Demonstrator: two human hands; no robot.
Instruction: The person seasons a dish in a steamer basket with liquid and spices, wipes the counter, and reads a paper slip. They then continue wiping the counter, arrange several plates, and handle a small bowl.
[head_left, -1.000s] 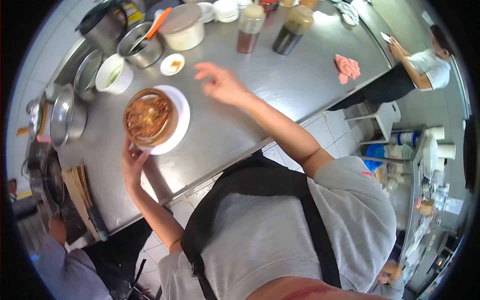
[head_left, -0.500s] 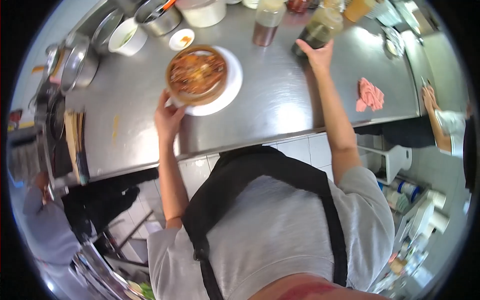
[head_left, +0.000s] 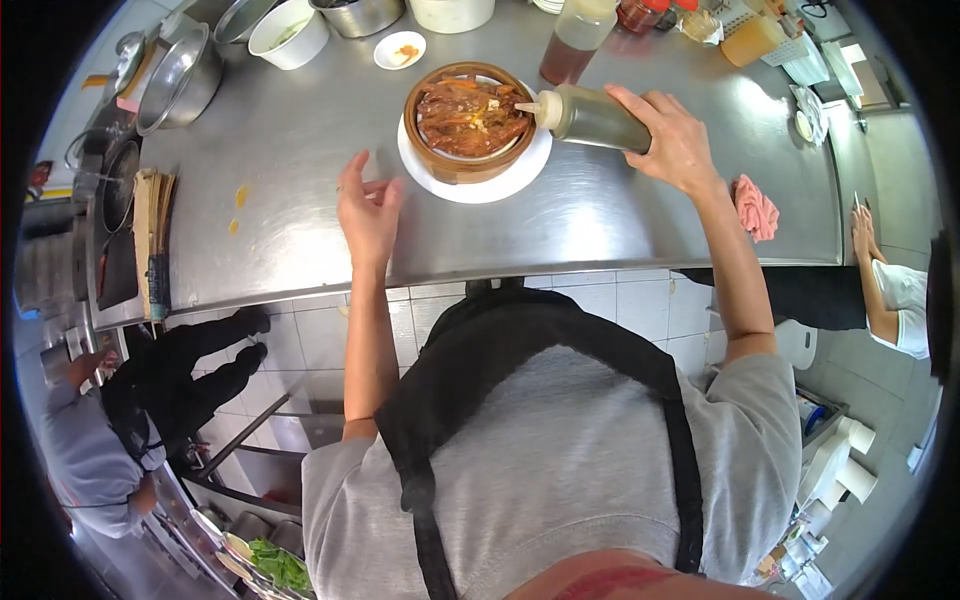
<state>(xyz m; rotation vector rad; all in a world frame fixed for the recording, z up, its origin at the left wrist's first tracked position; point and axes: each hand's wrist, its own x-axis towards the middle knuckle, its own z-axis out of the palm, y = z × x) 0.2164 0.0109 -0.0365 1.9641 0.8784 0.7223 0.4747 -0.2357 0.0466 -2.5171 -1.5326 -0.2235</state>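
Clasped around a squeeze bottle (head_left: 605,118), the right grip (head_left: 672,135) holds it tipped nearly flat, while the left grip (head_left: 370,215) is loose, fingers parted and holding nothing, just beside the plate; whether it touches the rim, I cannot tell. Both are over a wide, shiny metal tabletop (head_left: 290,215), which carries everything else. Toward its left side lies a metal bowl (head_left: 180,85), tilted. A round white plate (head_left: 530,170) sits between the two grips, and on it stands a bamboo basket (head_left: 455,168), ringing reddish-brown food (head_left: 470,115) with pale bits near its middle. Behind, to the left, is a white tub (head_left: 288,38) with something green inside; behind the tipped bottle, another bottle (head_left: 572,50) of dark red liquid stands upright. A crumpled pink cloth (head_left: 756,209) lies right of the right wrist. Behind the basket is a small white dish (head_left: 400,50) with an orange smear. Smallest, the bottle's pale nozzle (head_left: 532,107) points left over the basket's edge; whether liquid leaves it is too small to tell.
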